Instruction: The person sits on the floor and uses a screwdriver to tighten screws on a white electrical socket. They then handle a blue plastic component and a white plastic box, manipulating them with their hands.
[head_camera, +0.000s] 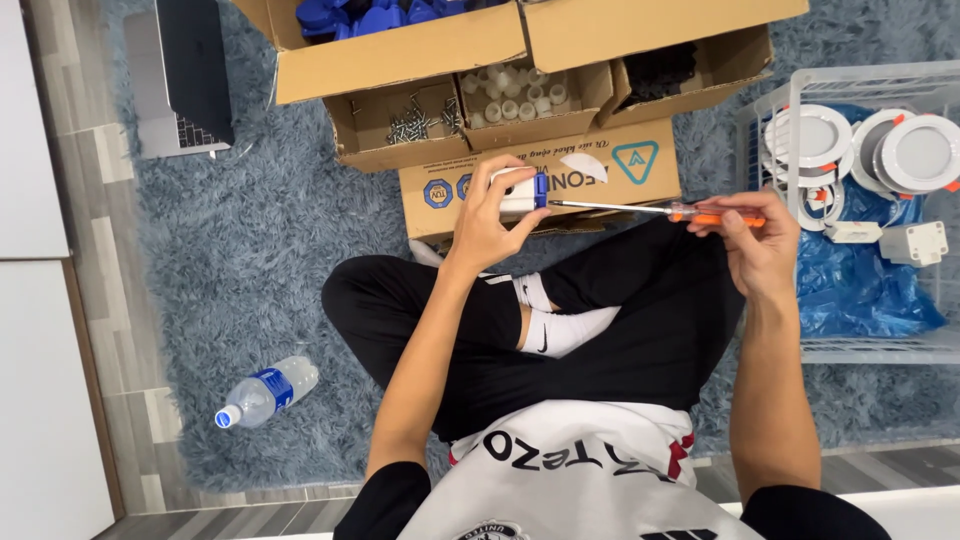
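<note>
My left hand (487, 222) grips a small white plastic box with a blue end piece (524, 190), held up over my crossed legs. My right hand (752, 235) holds a screwdriver with an orange handle (715, 216). Its thin metal shaft (610, 206) runs left, and the tip touches the blue end of the box. Both hands hover in front of a cardboard box (620, 165) that lies on the rug.
Open cardboard boxes hold screws (415, 122), white plugs (510, 95), black parts (660, 70) and blue parts (350, 15). A white wire basket (870, 345) at right holds round white lamps (915, 150) on blue plastic. A water bottle (265, 392) lies at left; a laptop (185, 75) sits far left.
</note>
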